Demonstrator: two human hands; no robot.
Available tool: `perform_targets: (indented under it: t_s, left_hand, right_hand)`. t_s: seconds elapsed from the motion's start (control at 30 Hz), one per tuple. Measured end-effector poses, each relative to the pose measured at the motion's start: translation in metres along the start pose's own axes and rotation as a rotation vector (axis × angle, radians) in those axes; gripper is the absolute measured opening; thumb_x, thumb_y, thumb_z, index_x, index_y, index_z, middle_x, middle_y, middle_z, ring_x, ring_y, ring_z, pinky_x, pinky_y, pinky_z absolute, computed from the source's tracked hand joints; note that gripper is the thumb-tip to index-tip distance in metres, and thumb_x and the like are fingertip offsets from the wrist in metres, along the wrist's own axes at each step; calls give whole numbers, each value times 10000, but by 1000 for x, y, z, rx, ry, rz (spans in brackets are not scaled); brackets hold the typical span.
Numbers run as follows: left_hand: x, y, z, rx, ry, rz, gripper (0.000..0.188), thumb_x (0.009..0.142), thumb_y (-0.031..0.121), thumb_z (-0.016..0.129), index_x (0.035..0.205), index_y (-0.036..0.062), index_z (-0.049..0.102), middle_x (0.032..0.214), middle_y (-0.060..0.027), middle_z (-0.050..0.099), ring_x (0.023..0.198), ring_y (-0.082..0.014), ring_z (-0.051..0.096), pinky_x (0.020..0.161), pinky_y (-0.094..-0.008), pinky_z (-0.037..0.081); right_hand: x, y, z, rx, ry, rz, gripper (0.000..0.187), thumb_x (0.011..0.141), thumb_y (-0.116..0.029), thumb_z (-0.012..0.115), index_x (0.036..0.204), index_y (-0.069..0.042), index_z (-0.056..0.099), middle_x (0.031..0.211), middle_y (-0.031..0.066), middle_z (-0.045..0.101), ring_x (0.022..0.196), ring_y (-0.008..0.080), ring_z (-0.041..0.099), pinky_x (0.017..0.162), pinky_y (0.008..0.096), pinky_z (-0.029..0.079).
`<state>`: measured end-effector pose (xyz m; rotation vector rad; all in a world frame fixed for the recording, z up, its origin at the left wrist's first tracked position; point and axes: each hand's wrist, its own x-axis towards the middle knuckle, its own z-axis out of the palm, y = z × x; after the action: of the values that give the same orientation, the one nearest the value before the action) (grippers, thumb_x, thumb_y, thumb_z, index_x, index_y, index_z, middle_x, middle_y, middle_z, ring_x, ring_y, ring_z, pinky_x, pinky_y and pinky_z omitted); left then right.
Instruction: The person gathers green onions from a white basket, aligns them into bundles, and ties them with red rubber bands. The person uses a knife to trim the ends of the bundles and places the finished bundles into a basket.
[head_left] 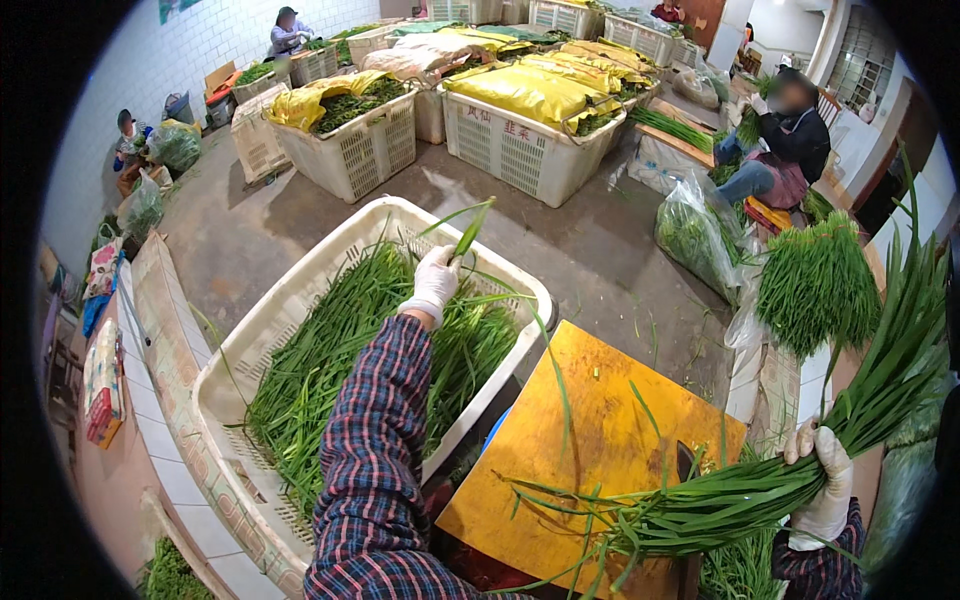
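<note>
Green and gathered, held as a leaf bundle (740, 500) clamped in the gloved right hand (822, 480). Slants lengthwise from loose thin ends over the yellow tabletop (560, 410), through the grip, up to leafy tips at the far right. Sits much nearer to that hand than to the left hand (436, 282), extended forward above the white crate (222, 410) and closed around a few blades (468, 237). Seen from there, lies rightward and closer to the body. Below the left hand, heaped in the crate: loose leaves (330, 335). Cannot tell whether touched by that hand.
</note>
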<state>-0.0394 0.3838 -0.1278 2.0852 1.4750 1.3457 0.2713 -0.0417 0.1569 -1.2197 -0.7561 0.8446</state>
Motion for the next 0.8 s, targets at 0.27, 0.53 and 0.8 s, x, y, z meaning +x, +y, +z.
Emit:
perform_targets:
  t_s: [0.27,0.53,0.8]
  left_hand:
    - [-48,20,24,345,-378,133,354,726,153,637,1077,160,591,1068,-116,574,921,-294,584,783,-413,465]
    - [-44,44,16,578,-388,49,175,737,158,546,843,173,684,868,-36,650,922,-255,558,802,-430,386]
    - [5,177,-191,-264,-704,-240,204,906,174,536,892,-10,625,654,-4,579,571,-105,515,542,-268,421]
  right_hand:
    - [-16,-7,9,73,19,11,283,872,-131,580,1103,-1,482,759,78,509,713,195,511,683,318,444]
    - [-27,-9,10,68,27,10,256,880,-149,567,1085,-35,466,775,69,505,732,185,514,742,346,438]
    - [-45,-44,37,59,-76,-142,209,845,-74,556,1025,-24,461,749,58,511,711,163,515,700,310,444]
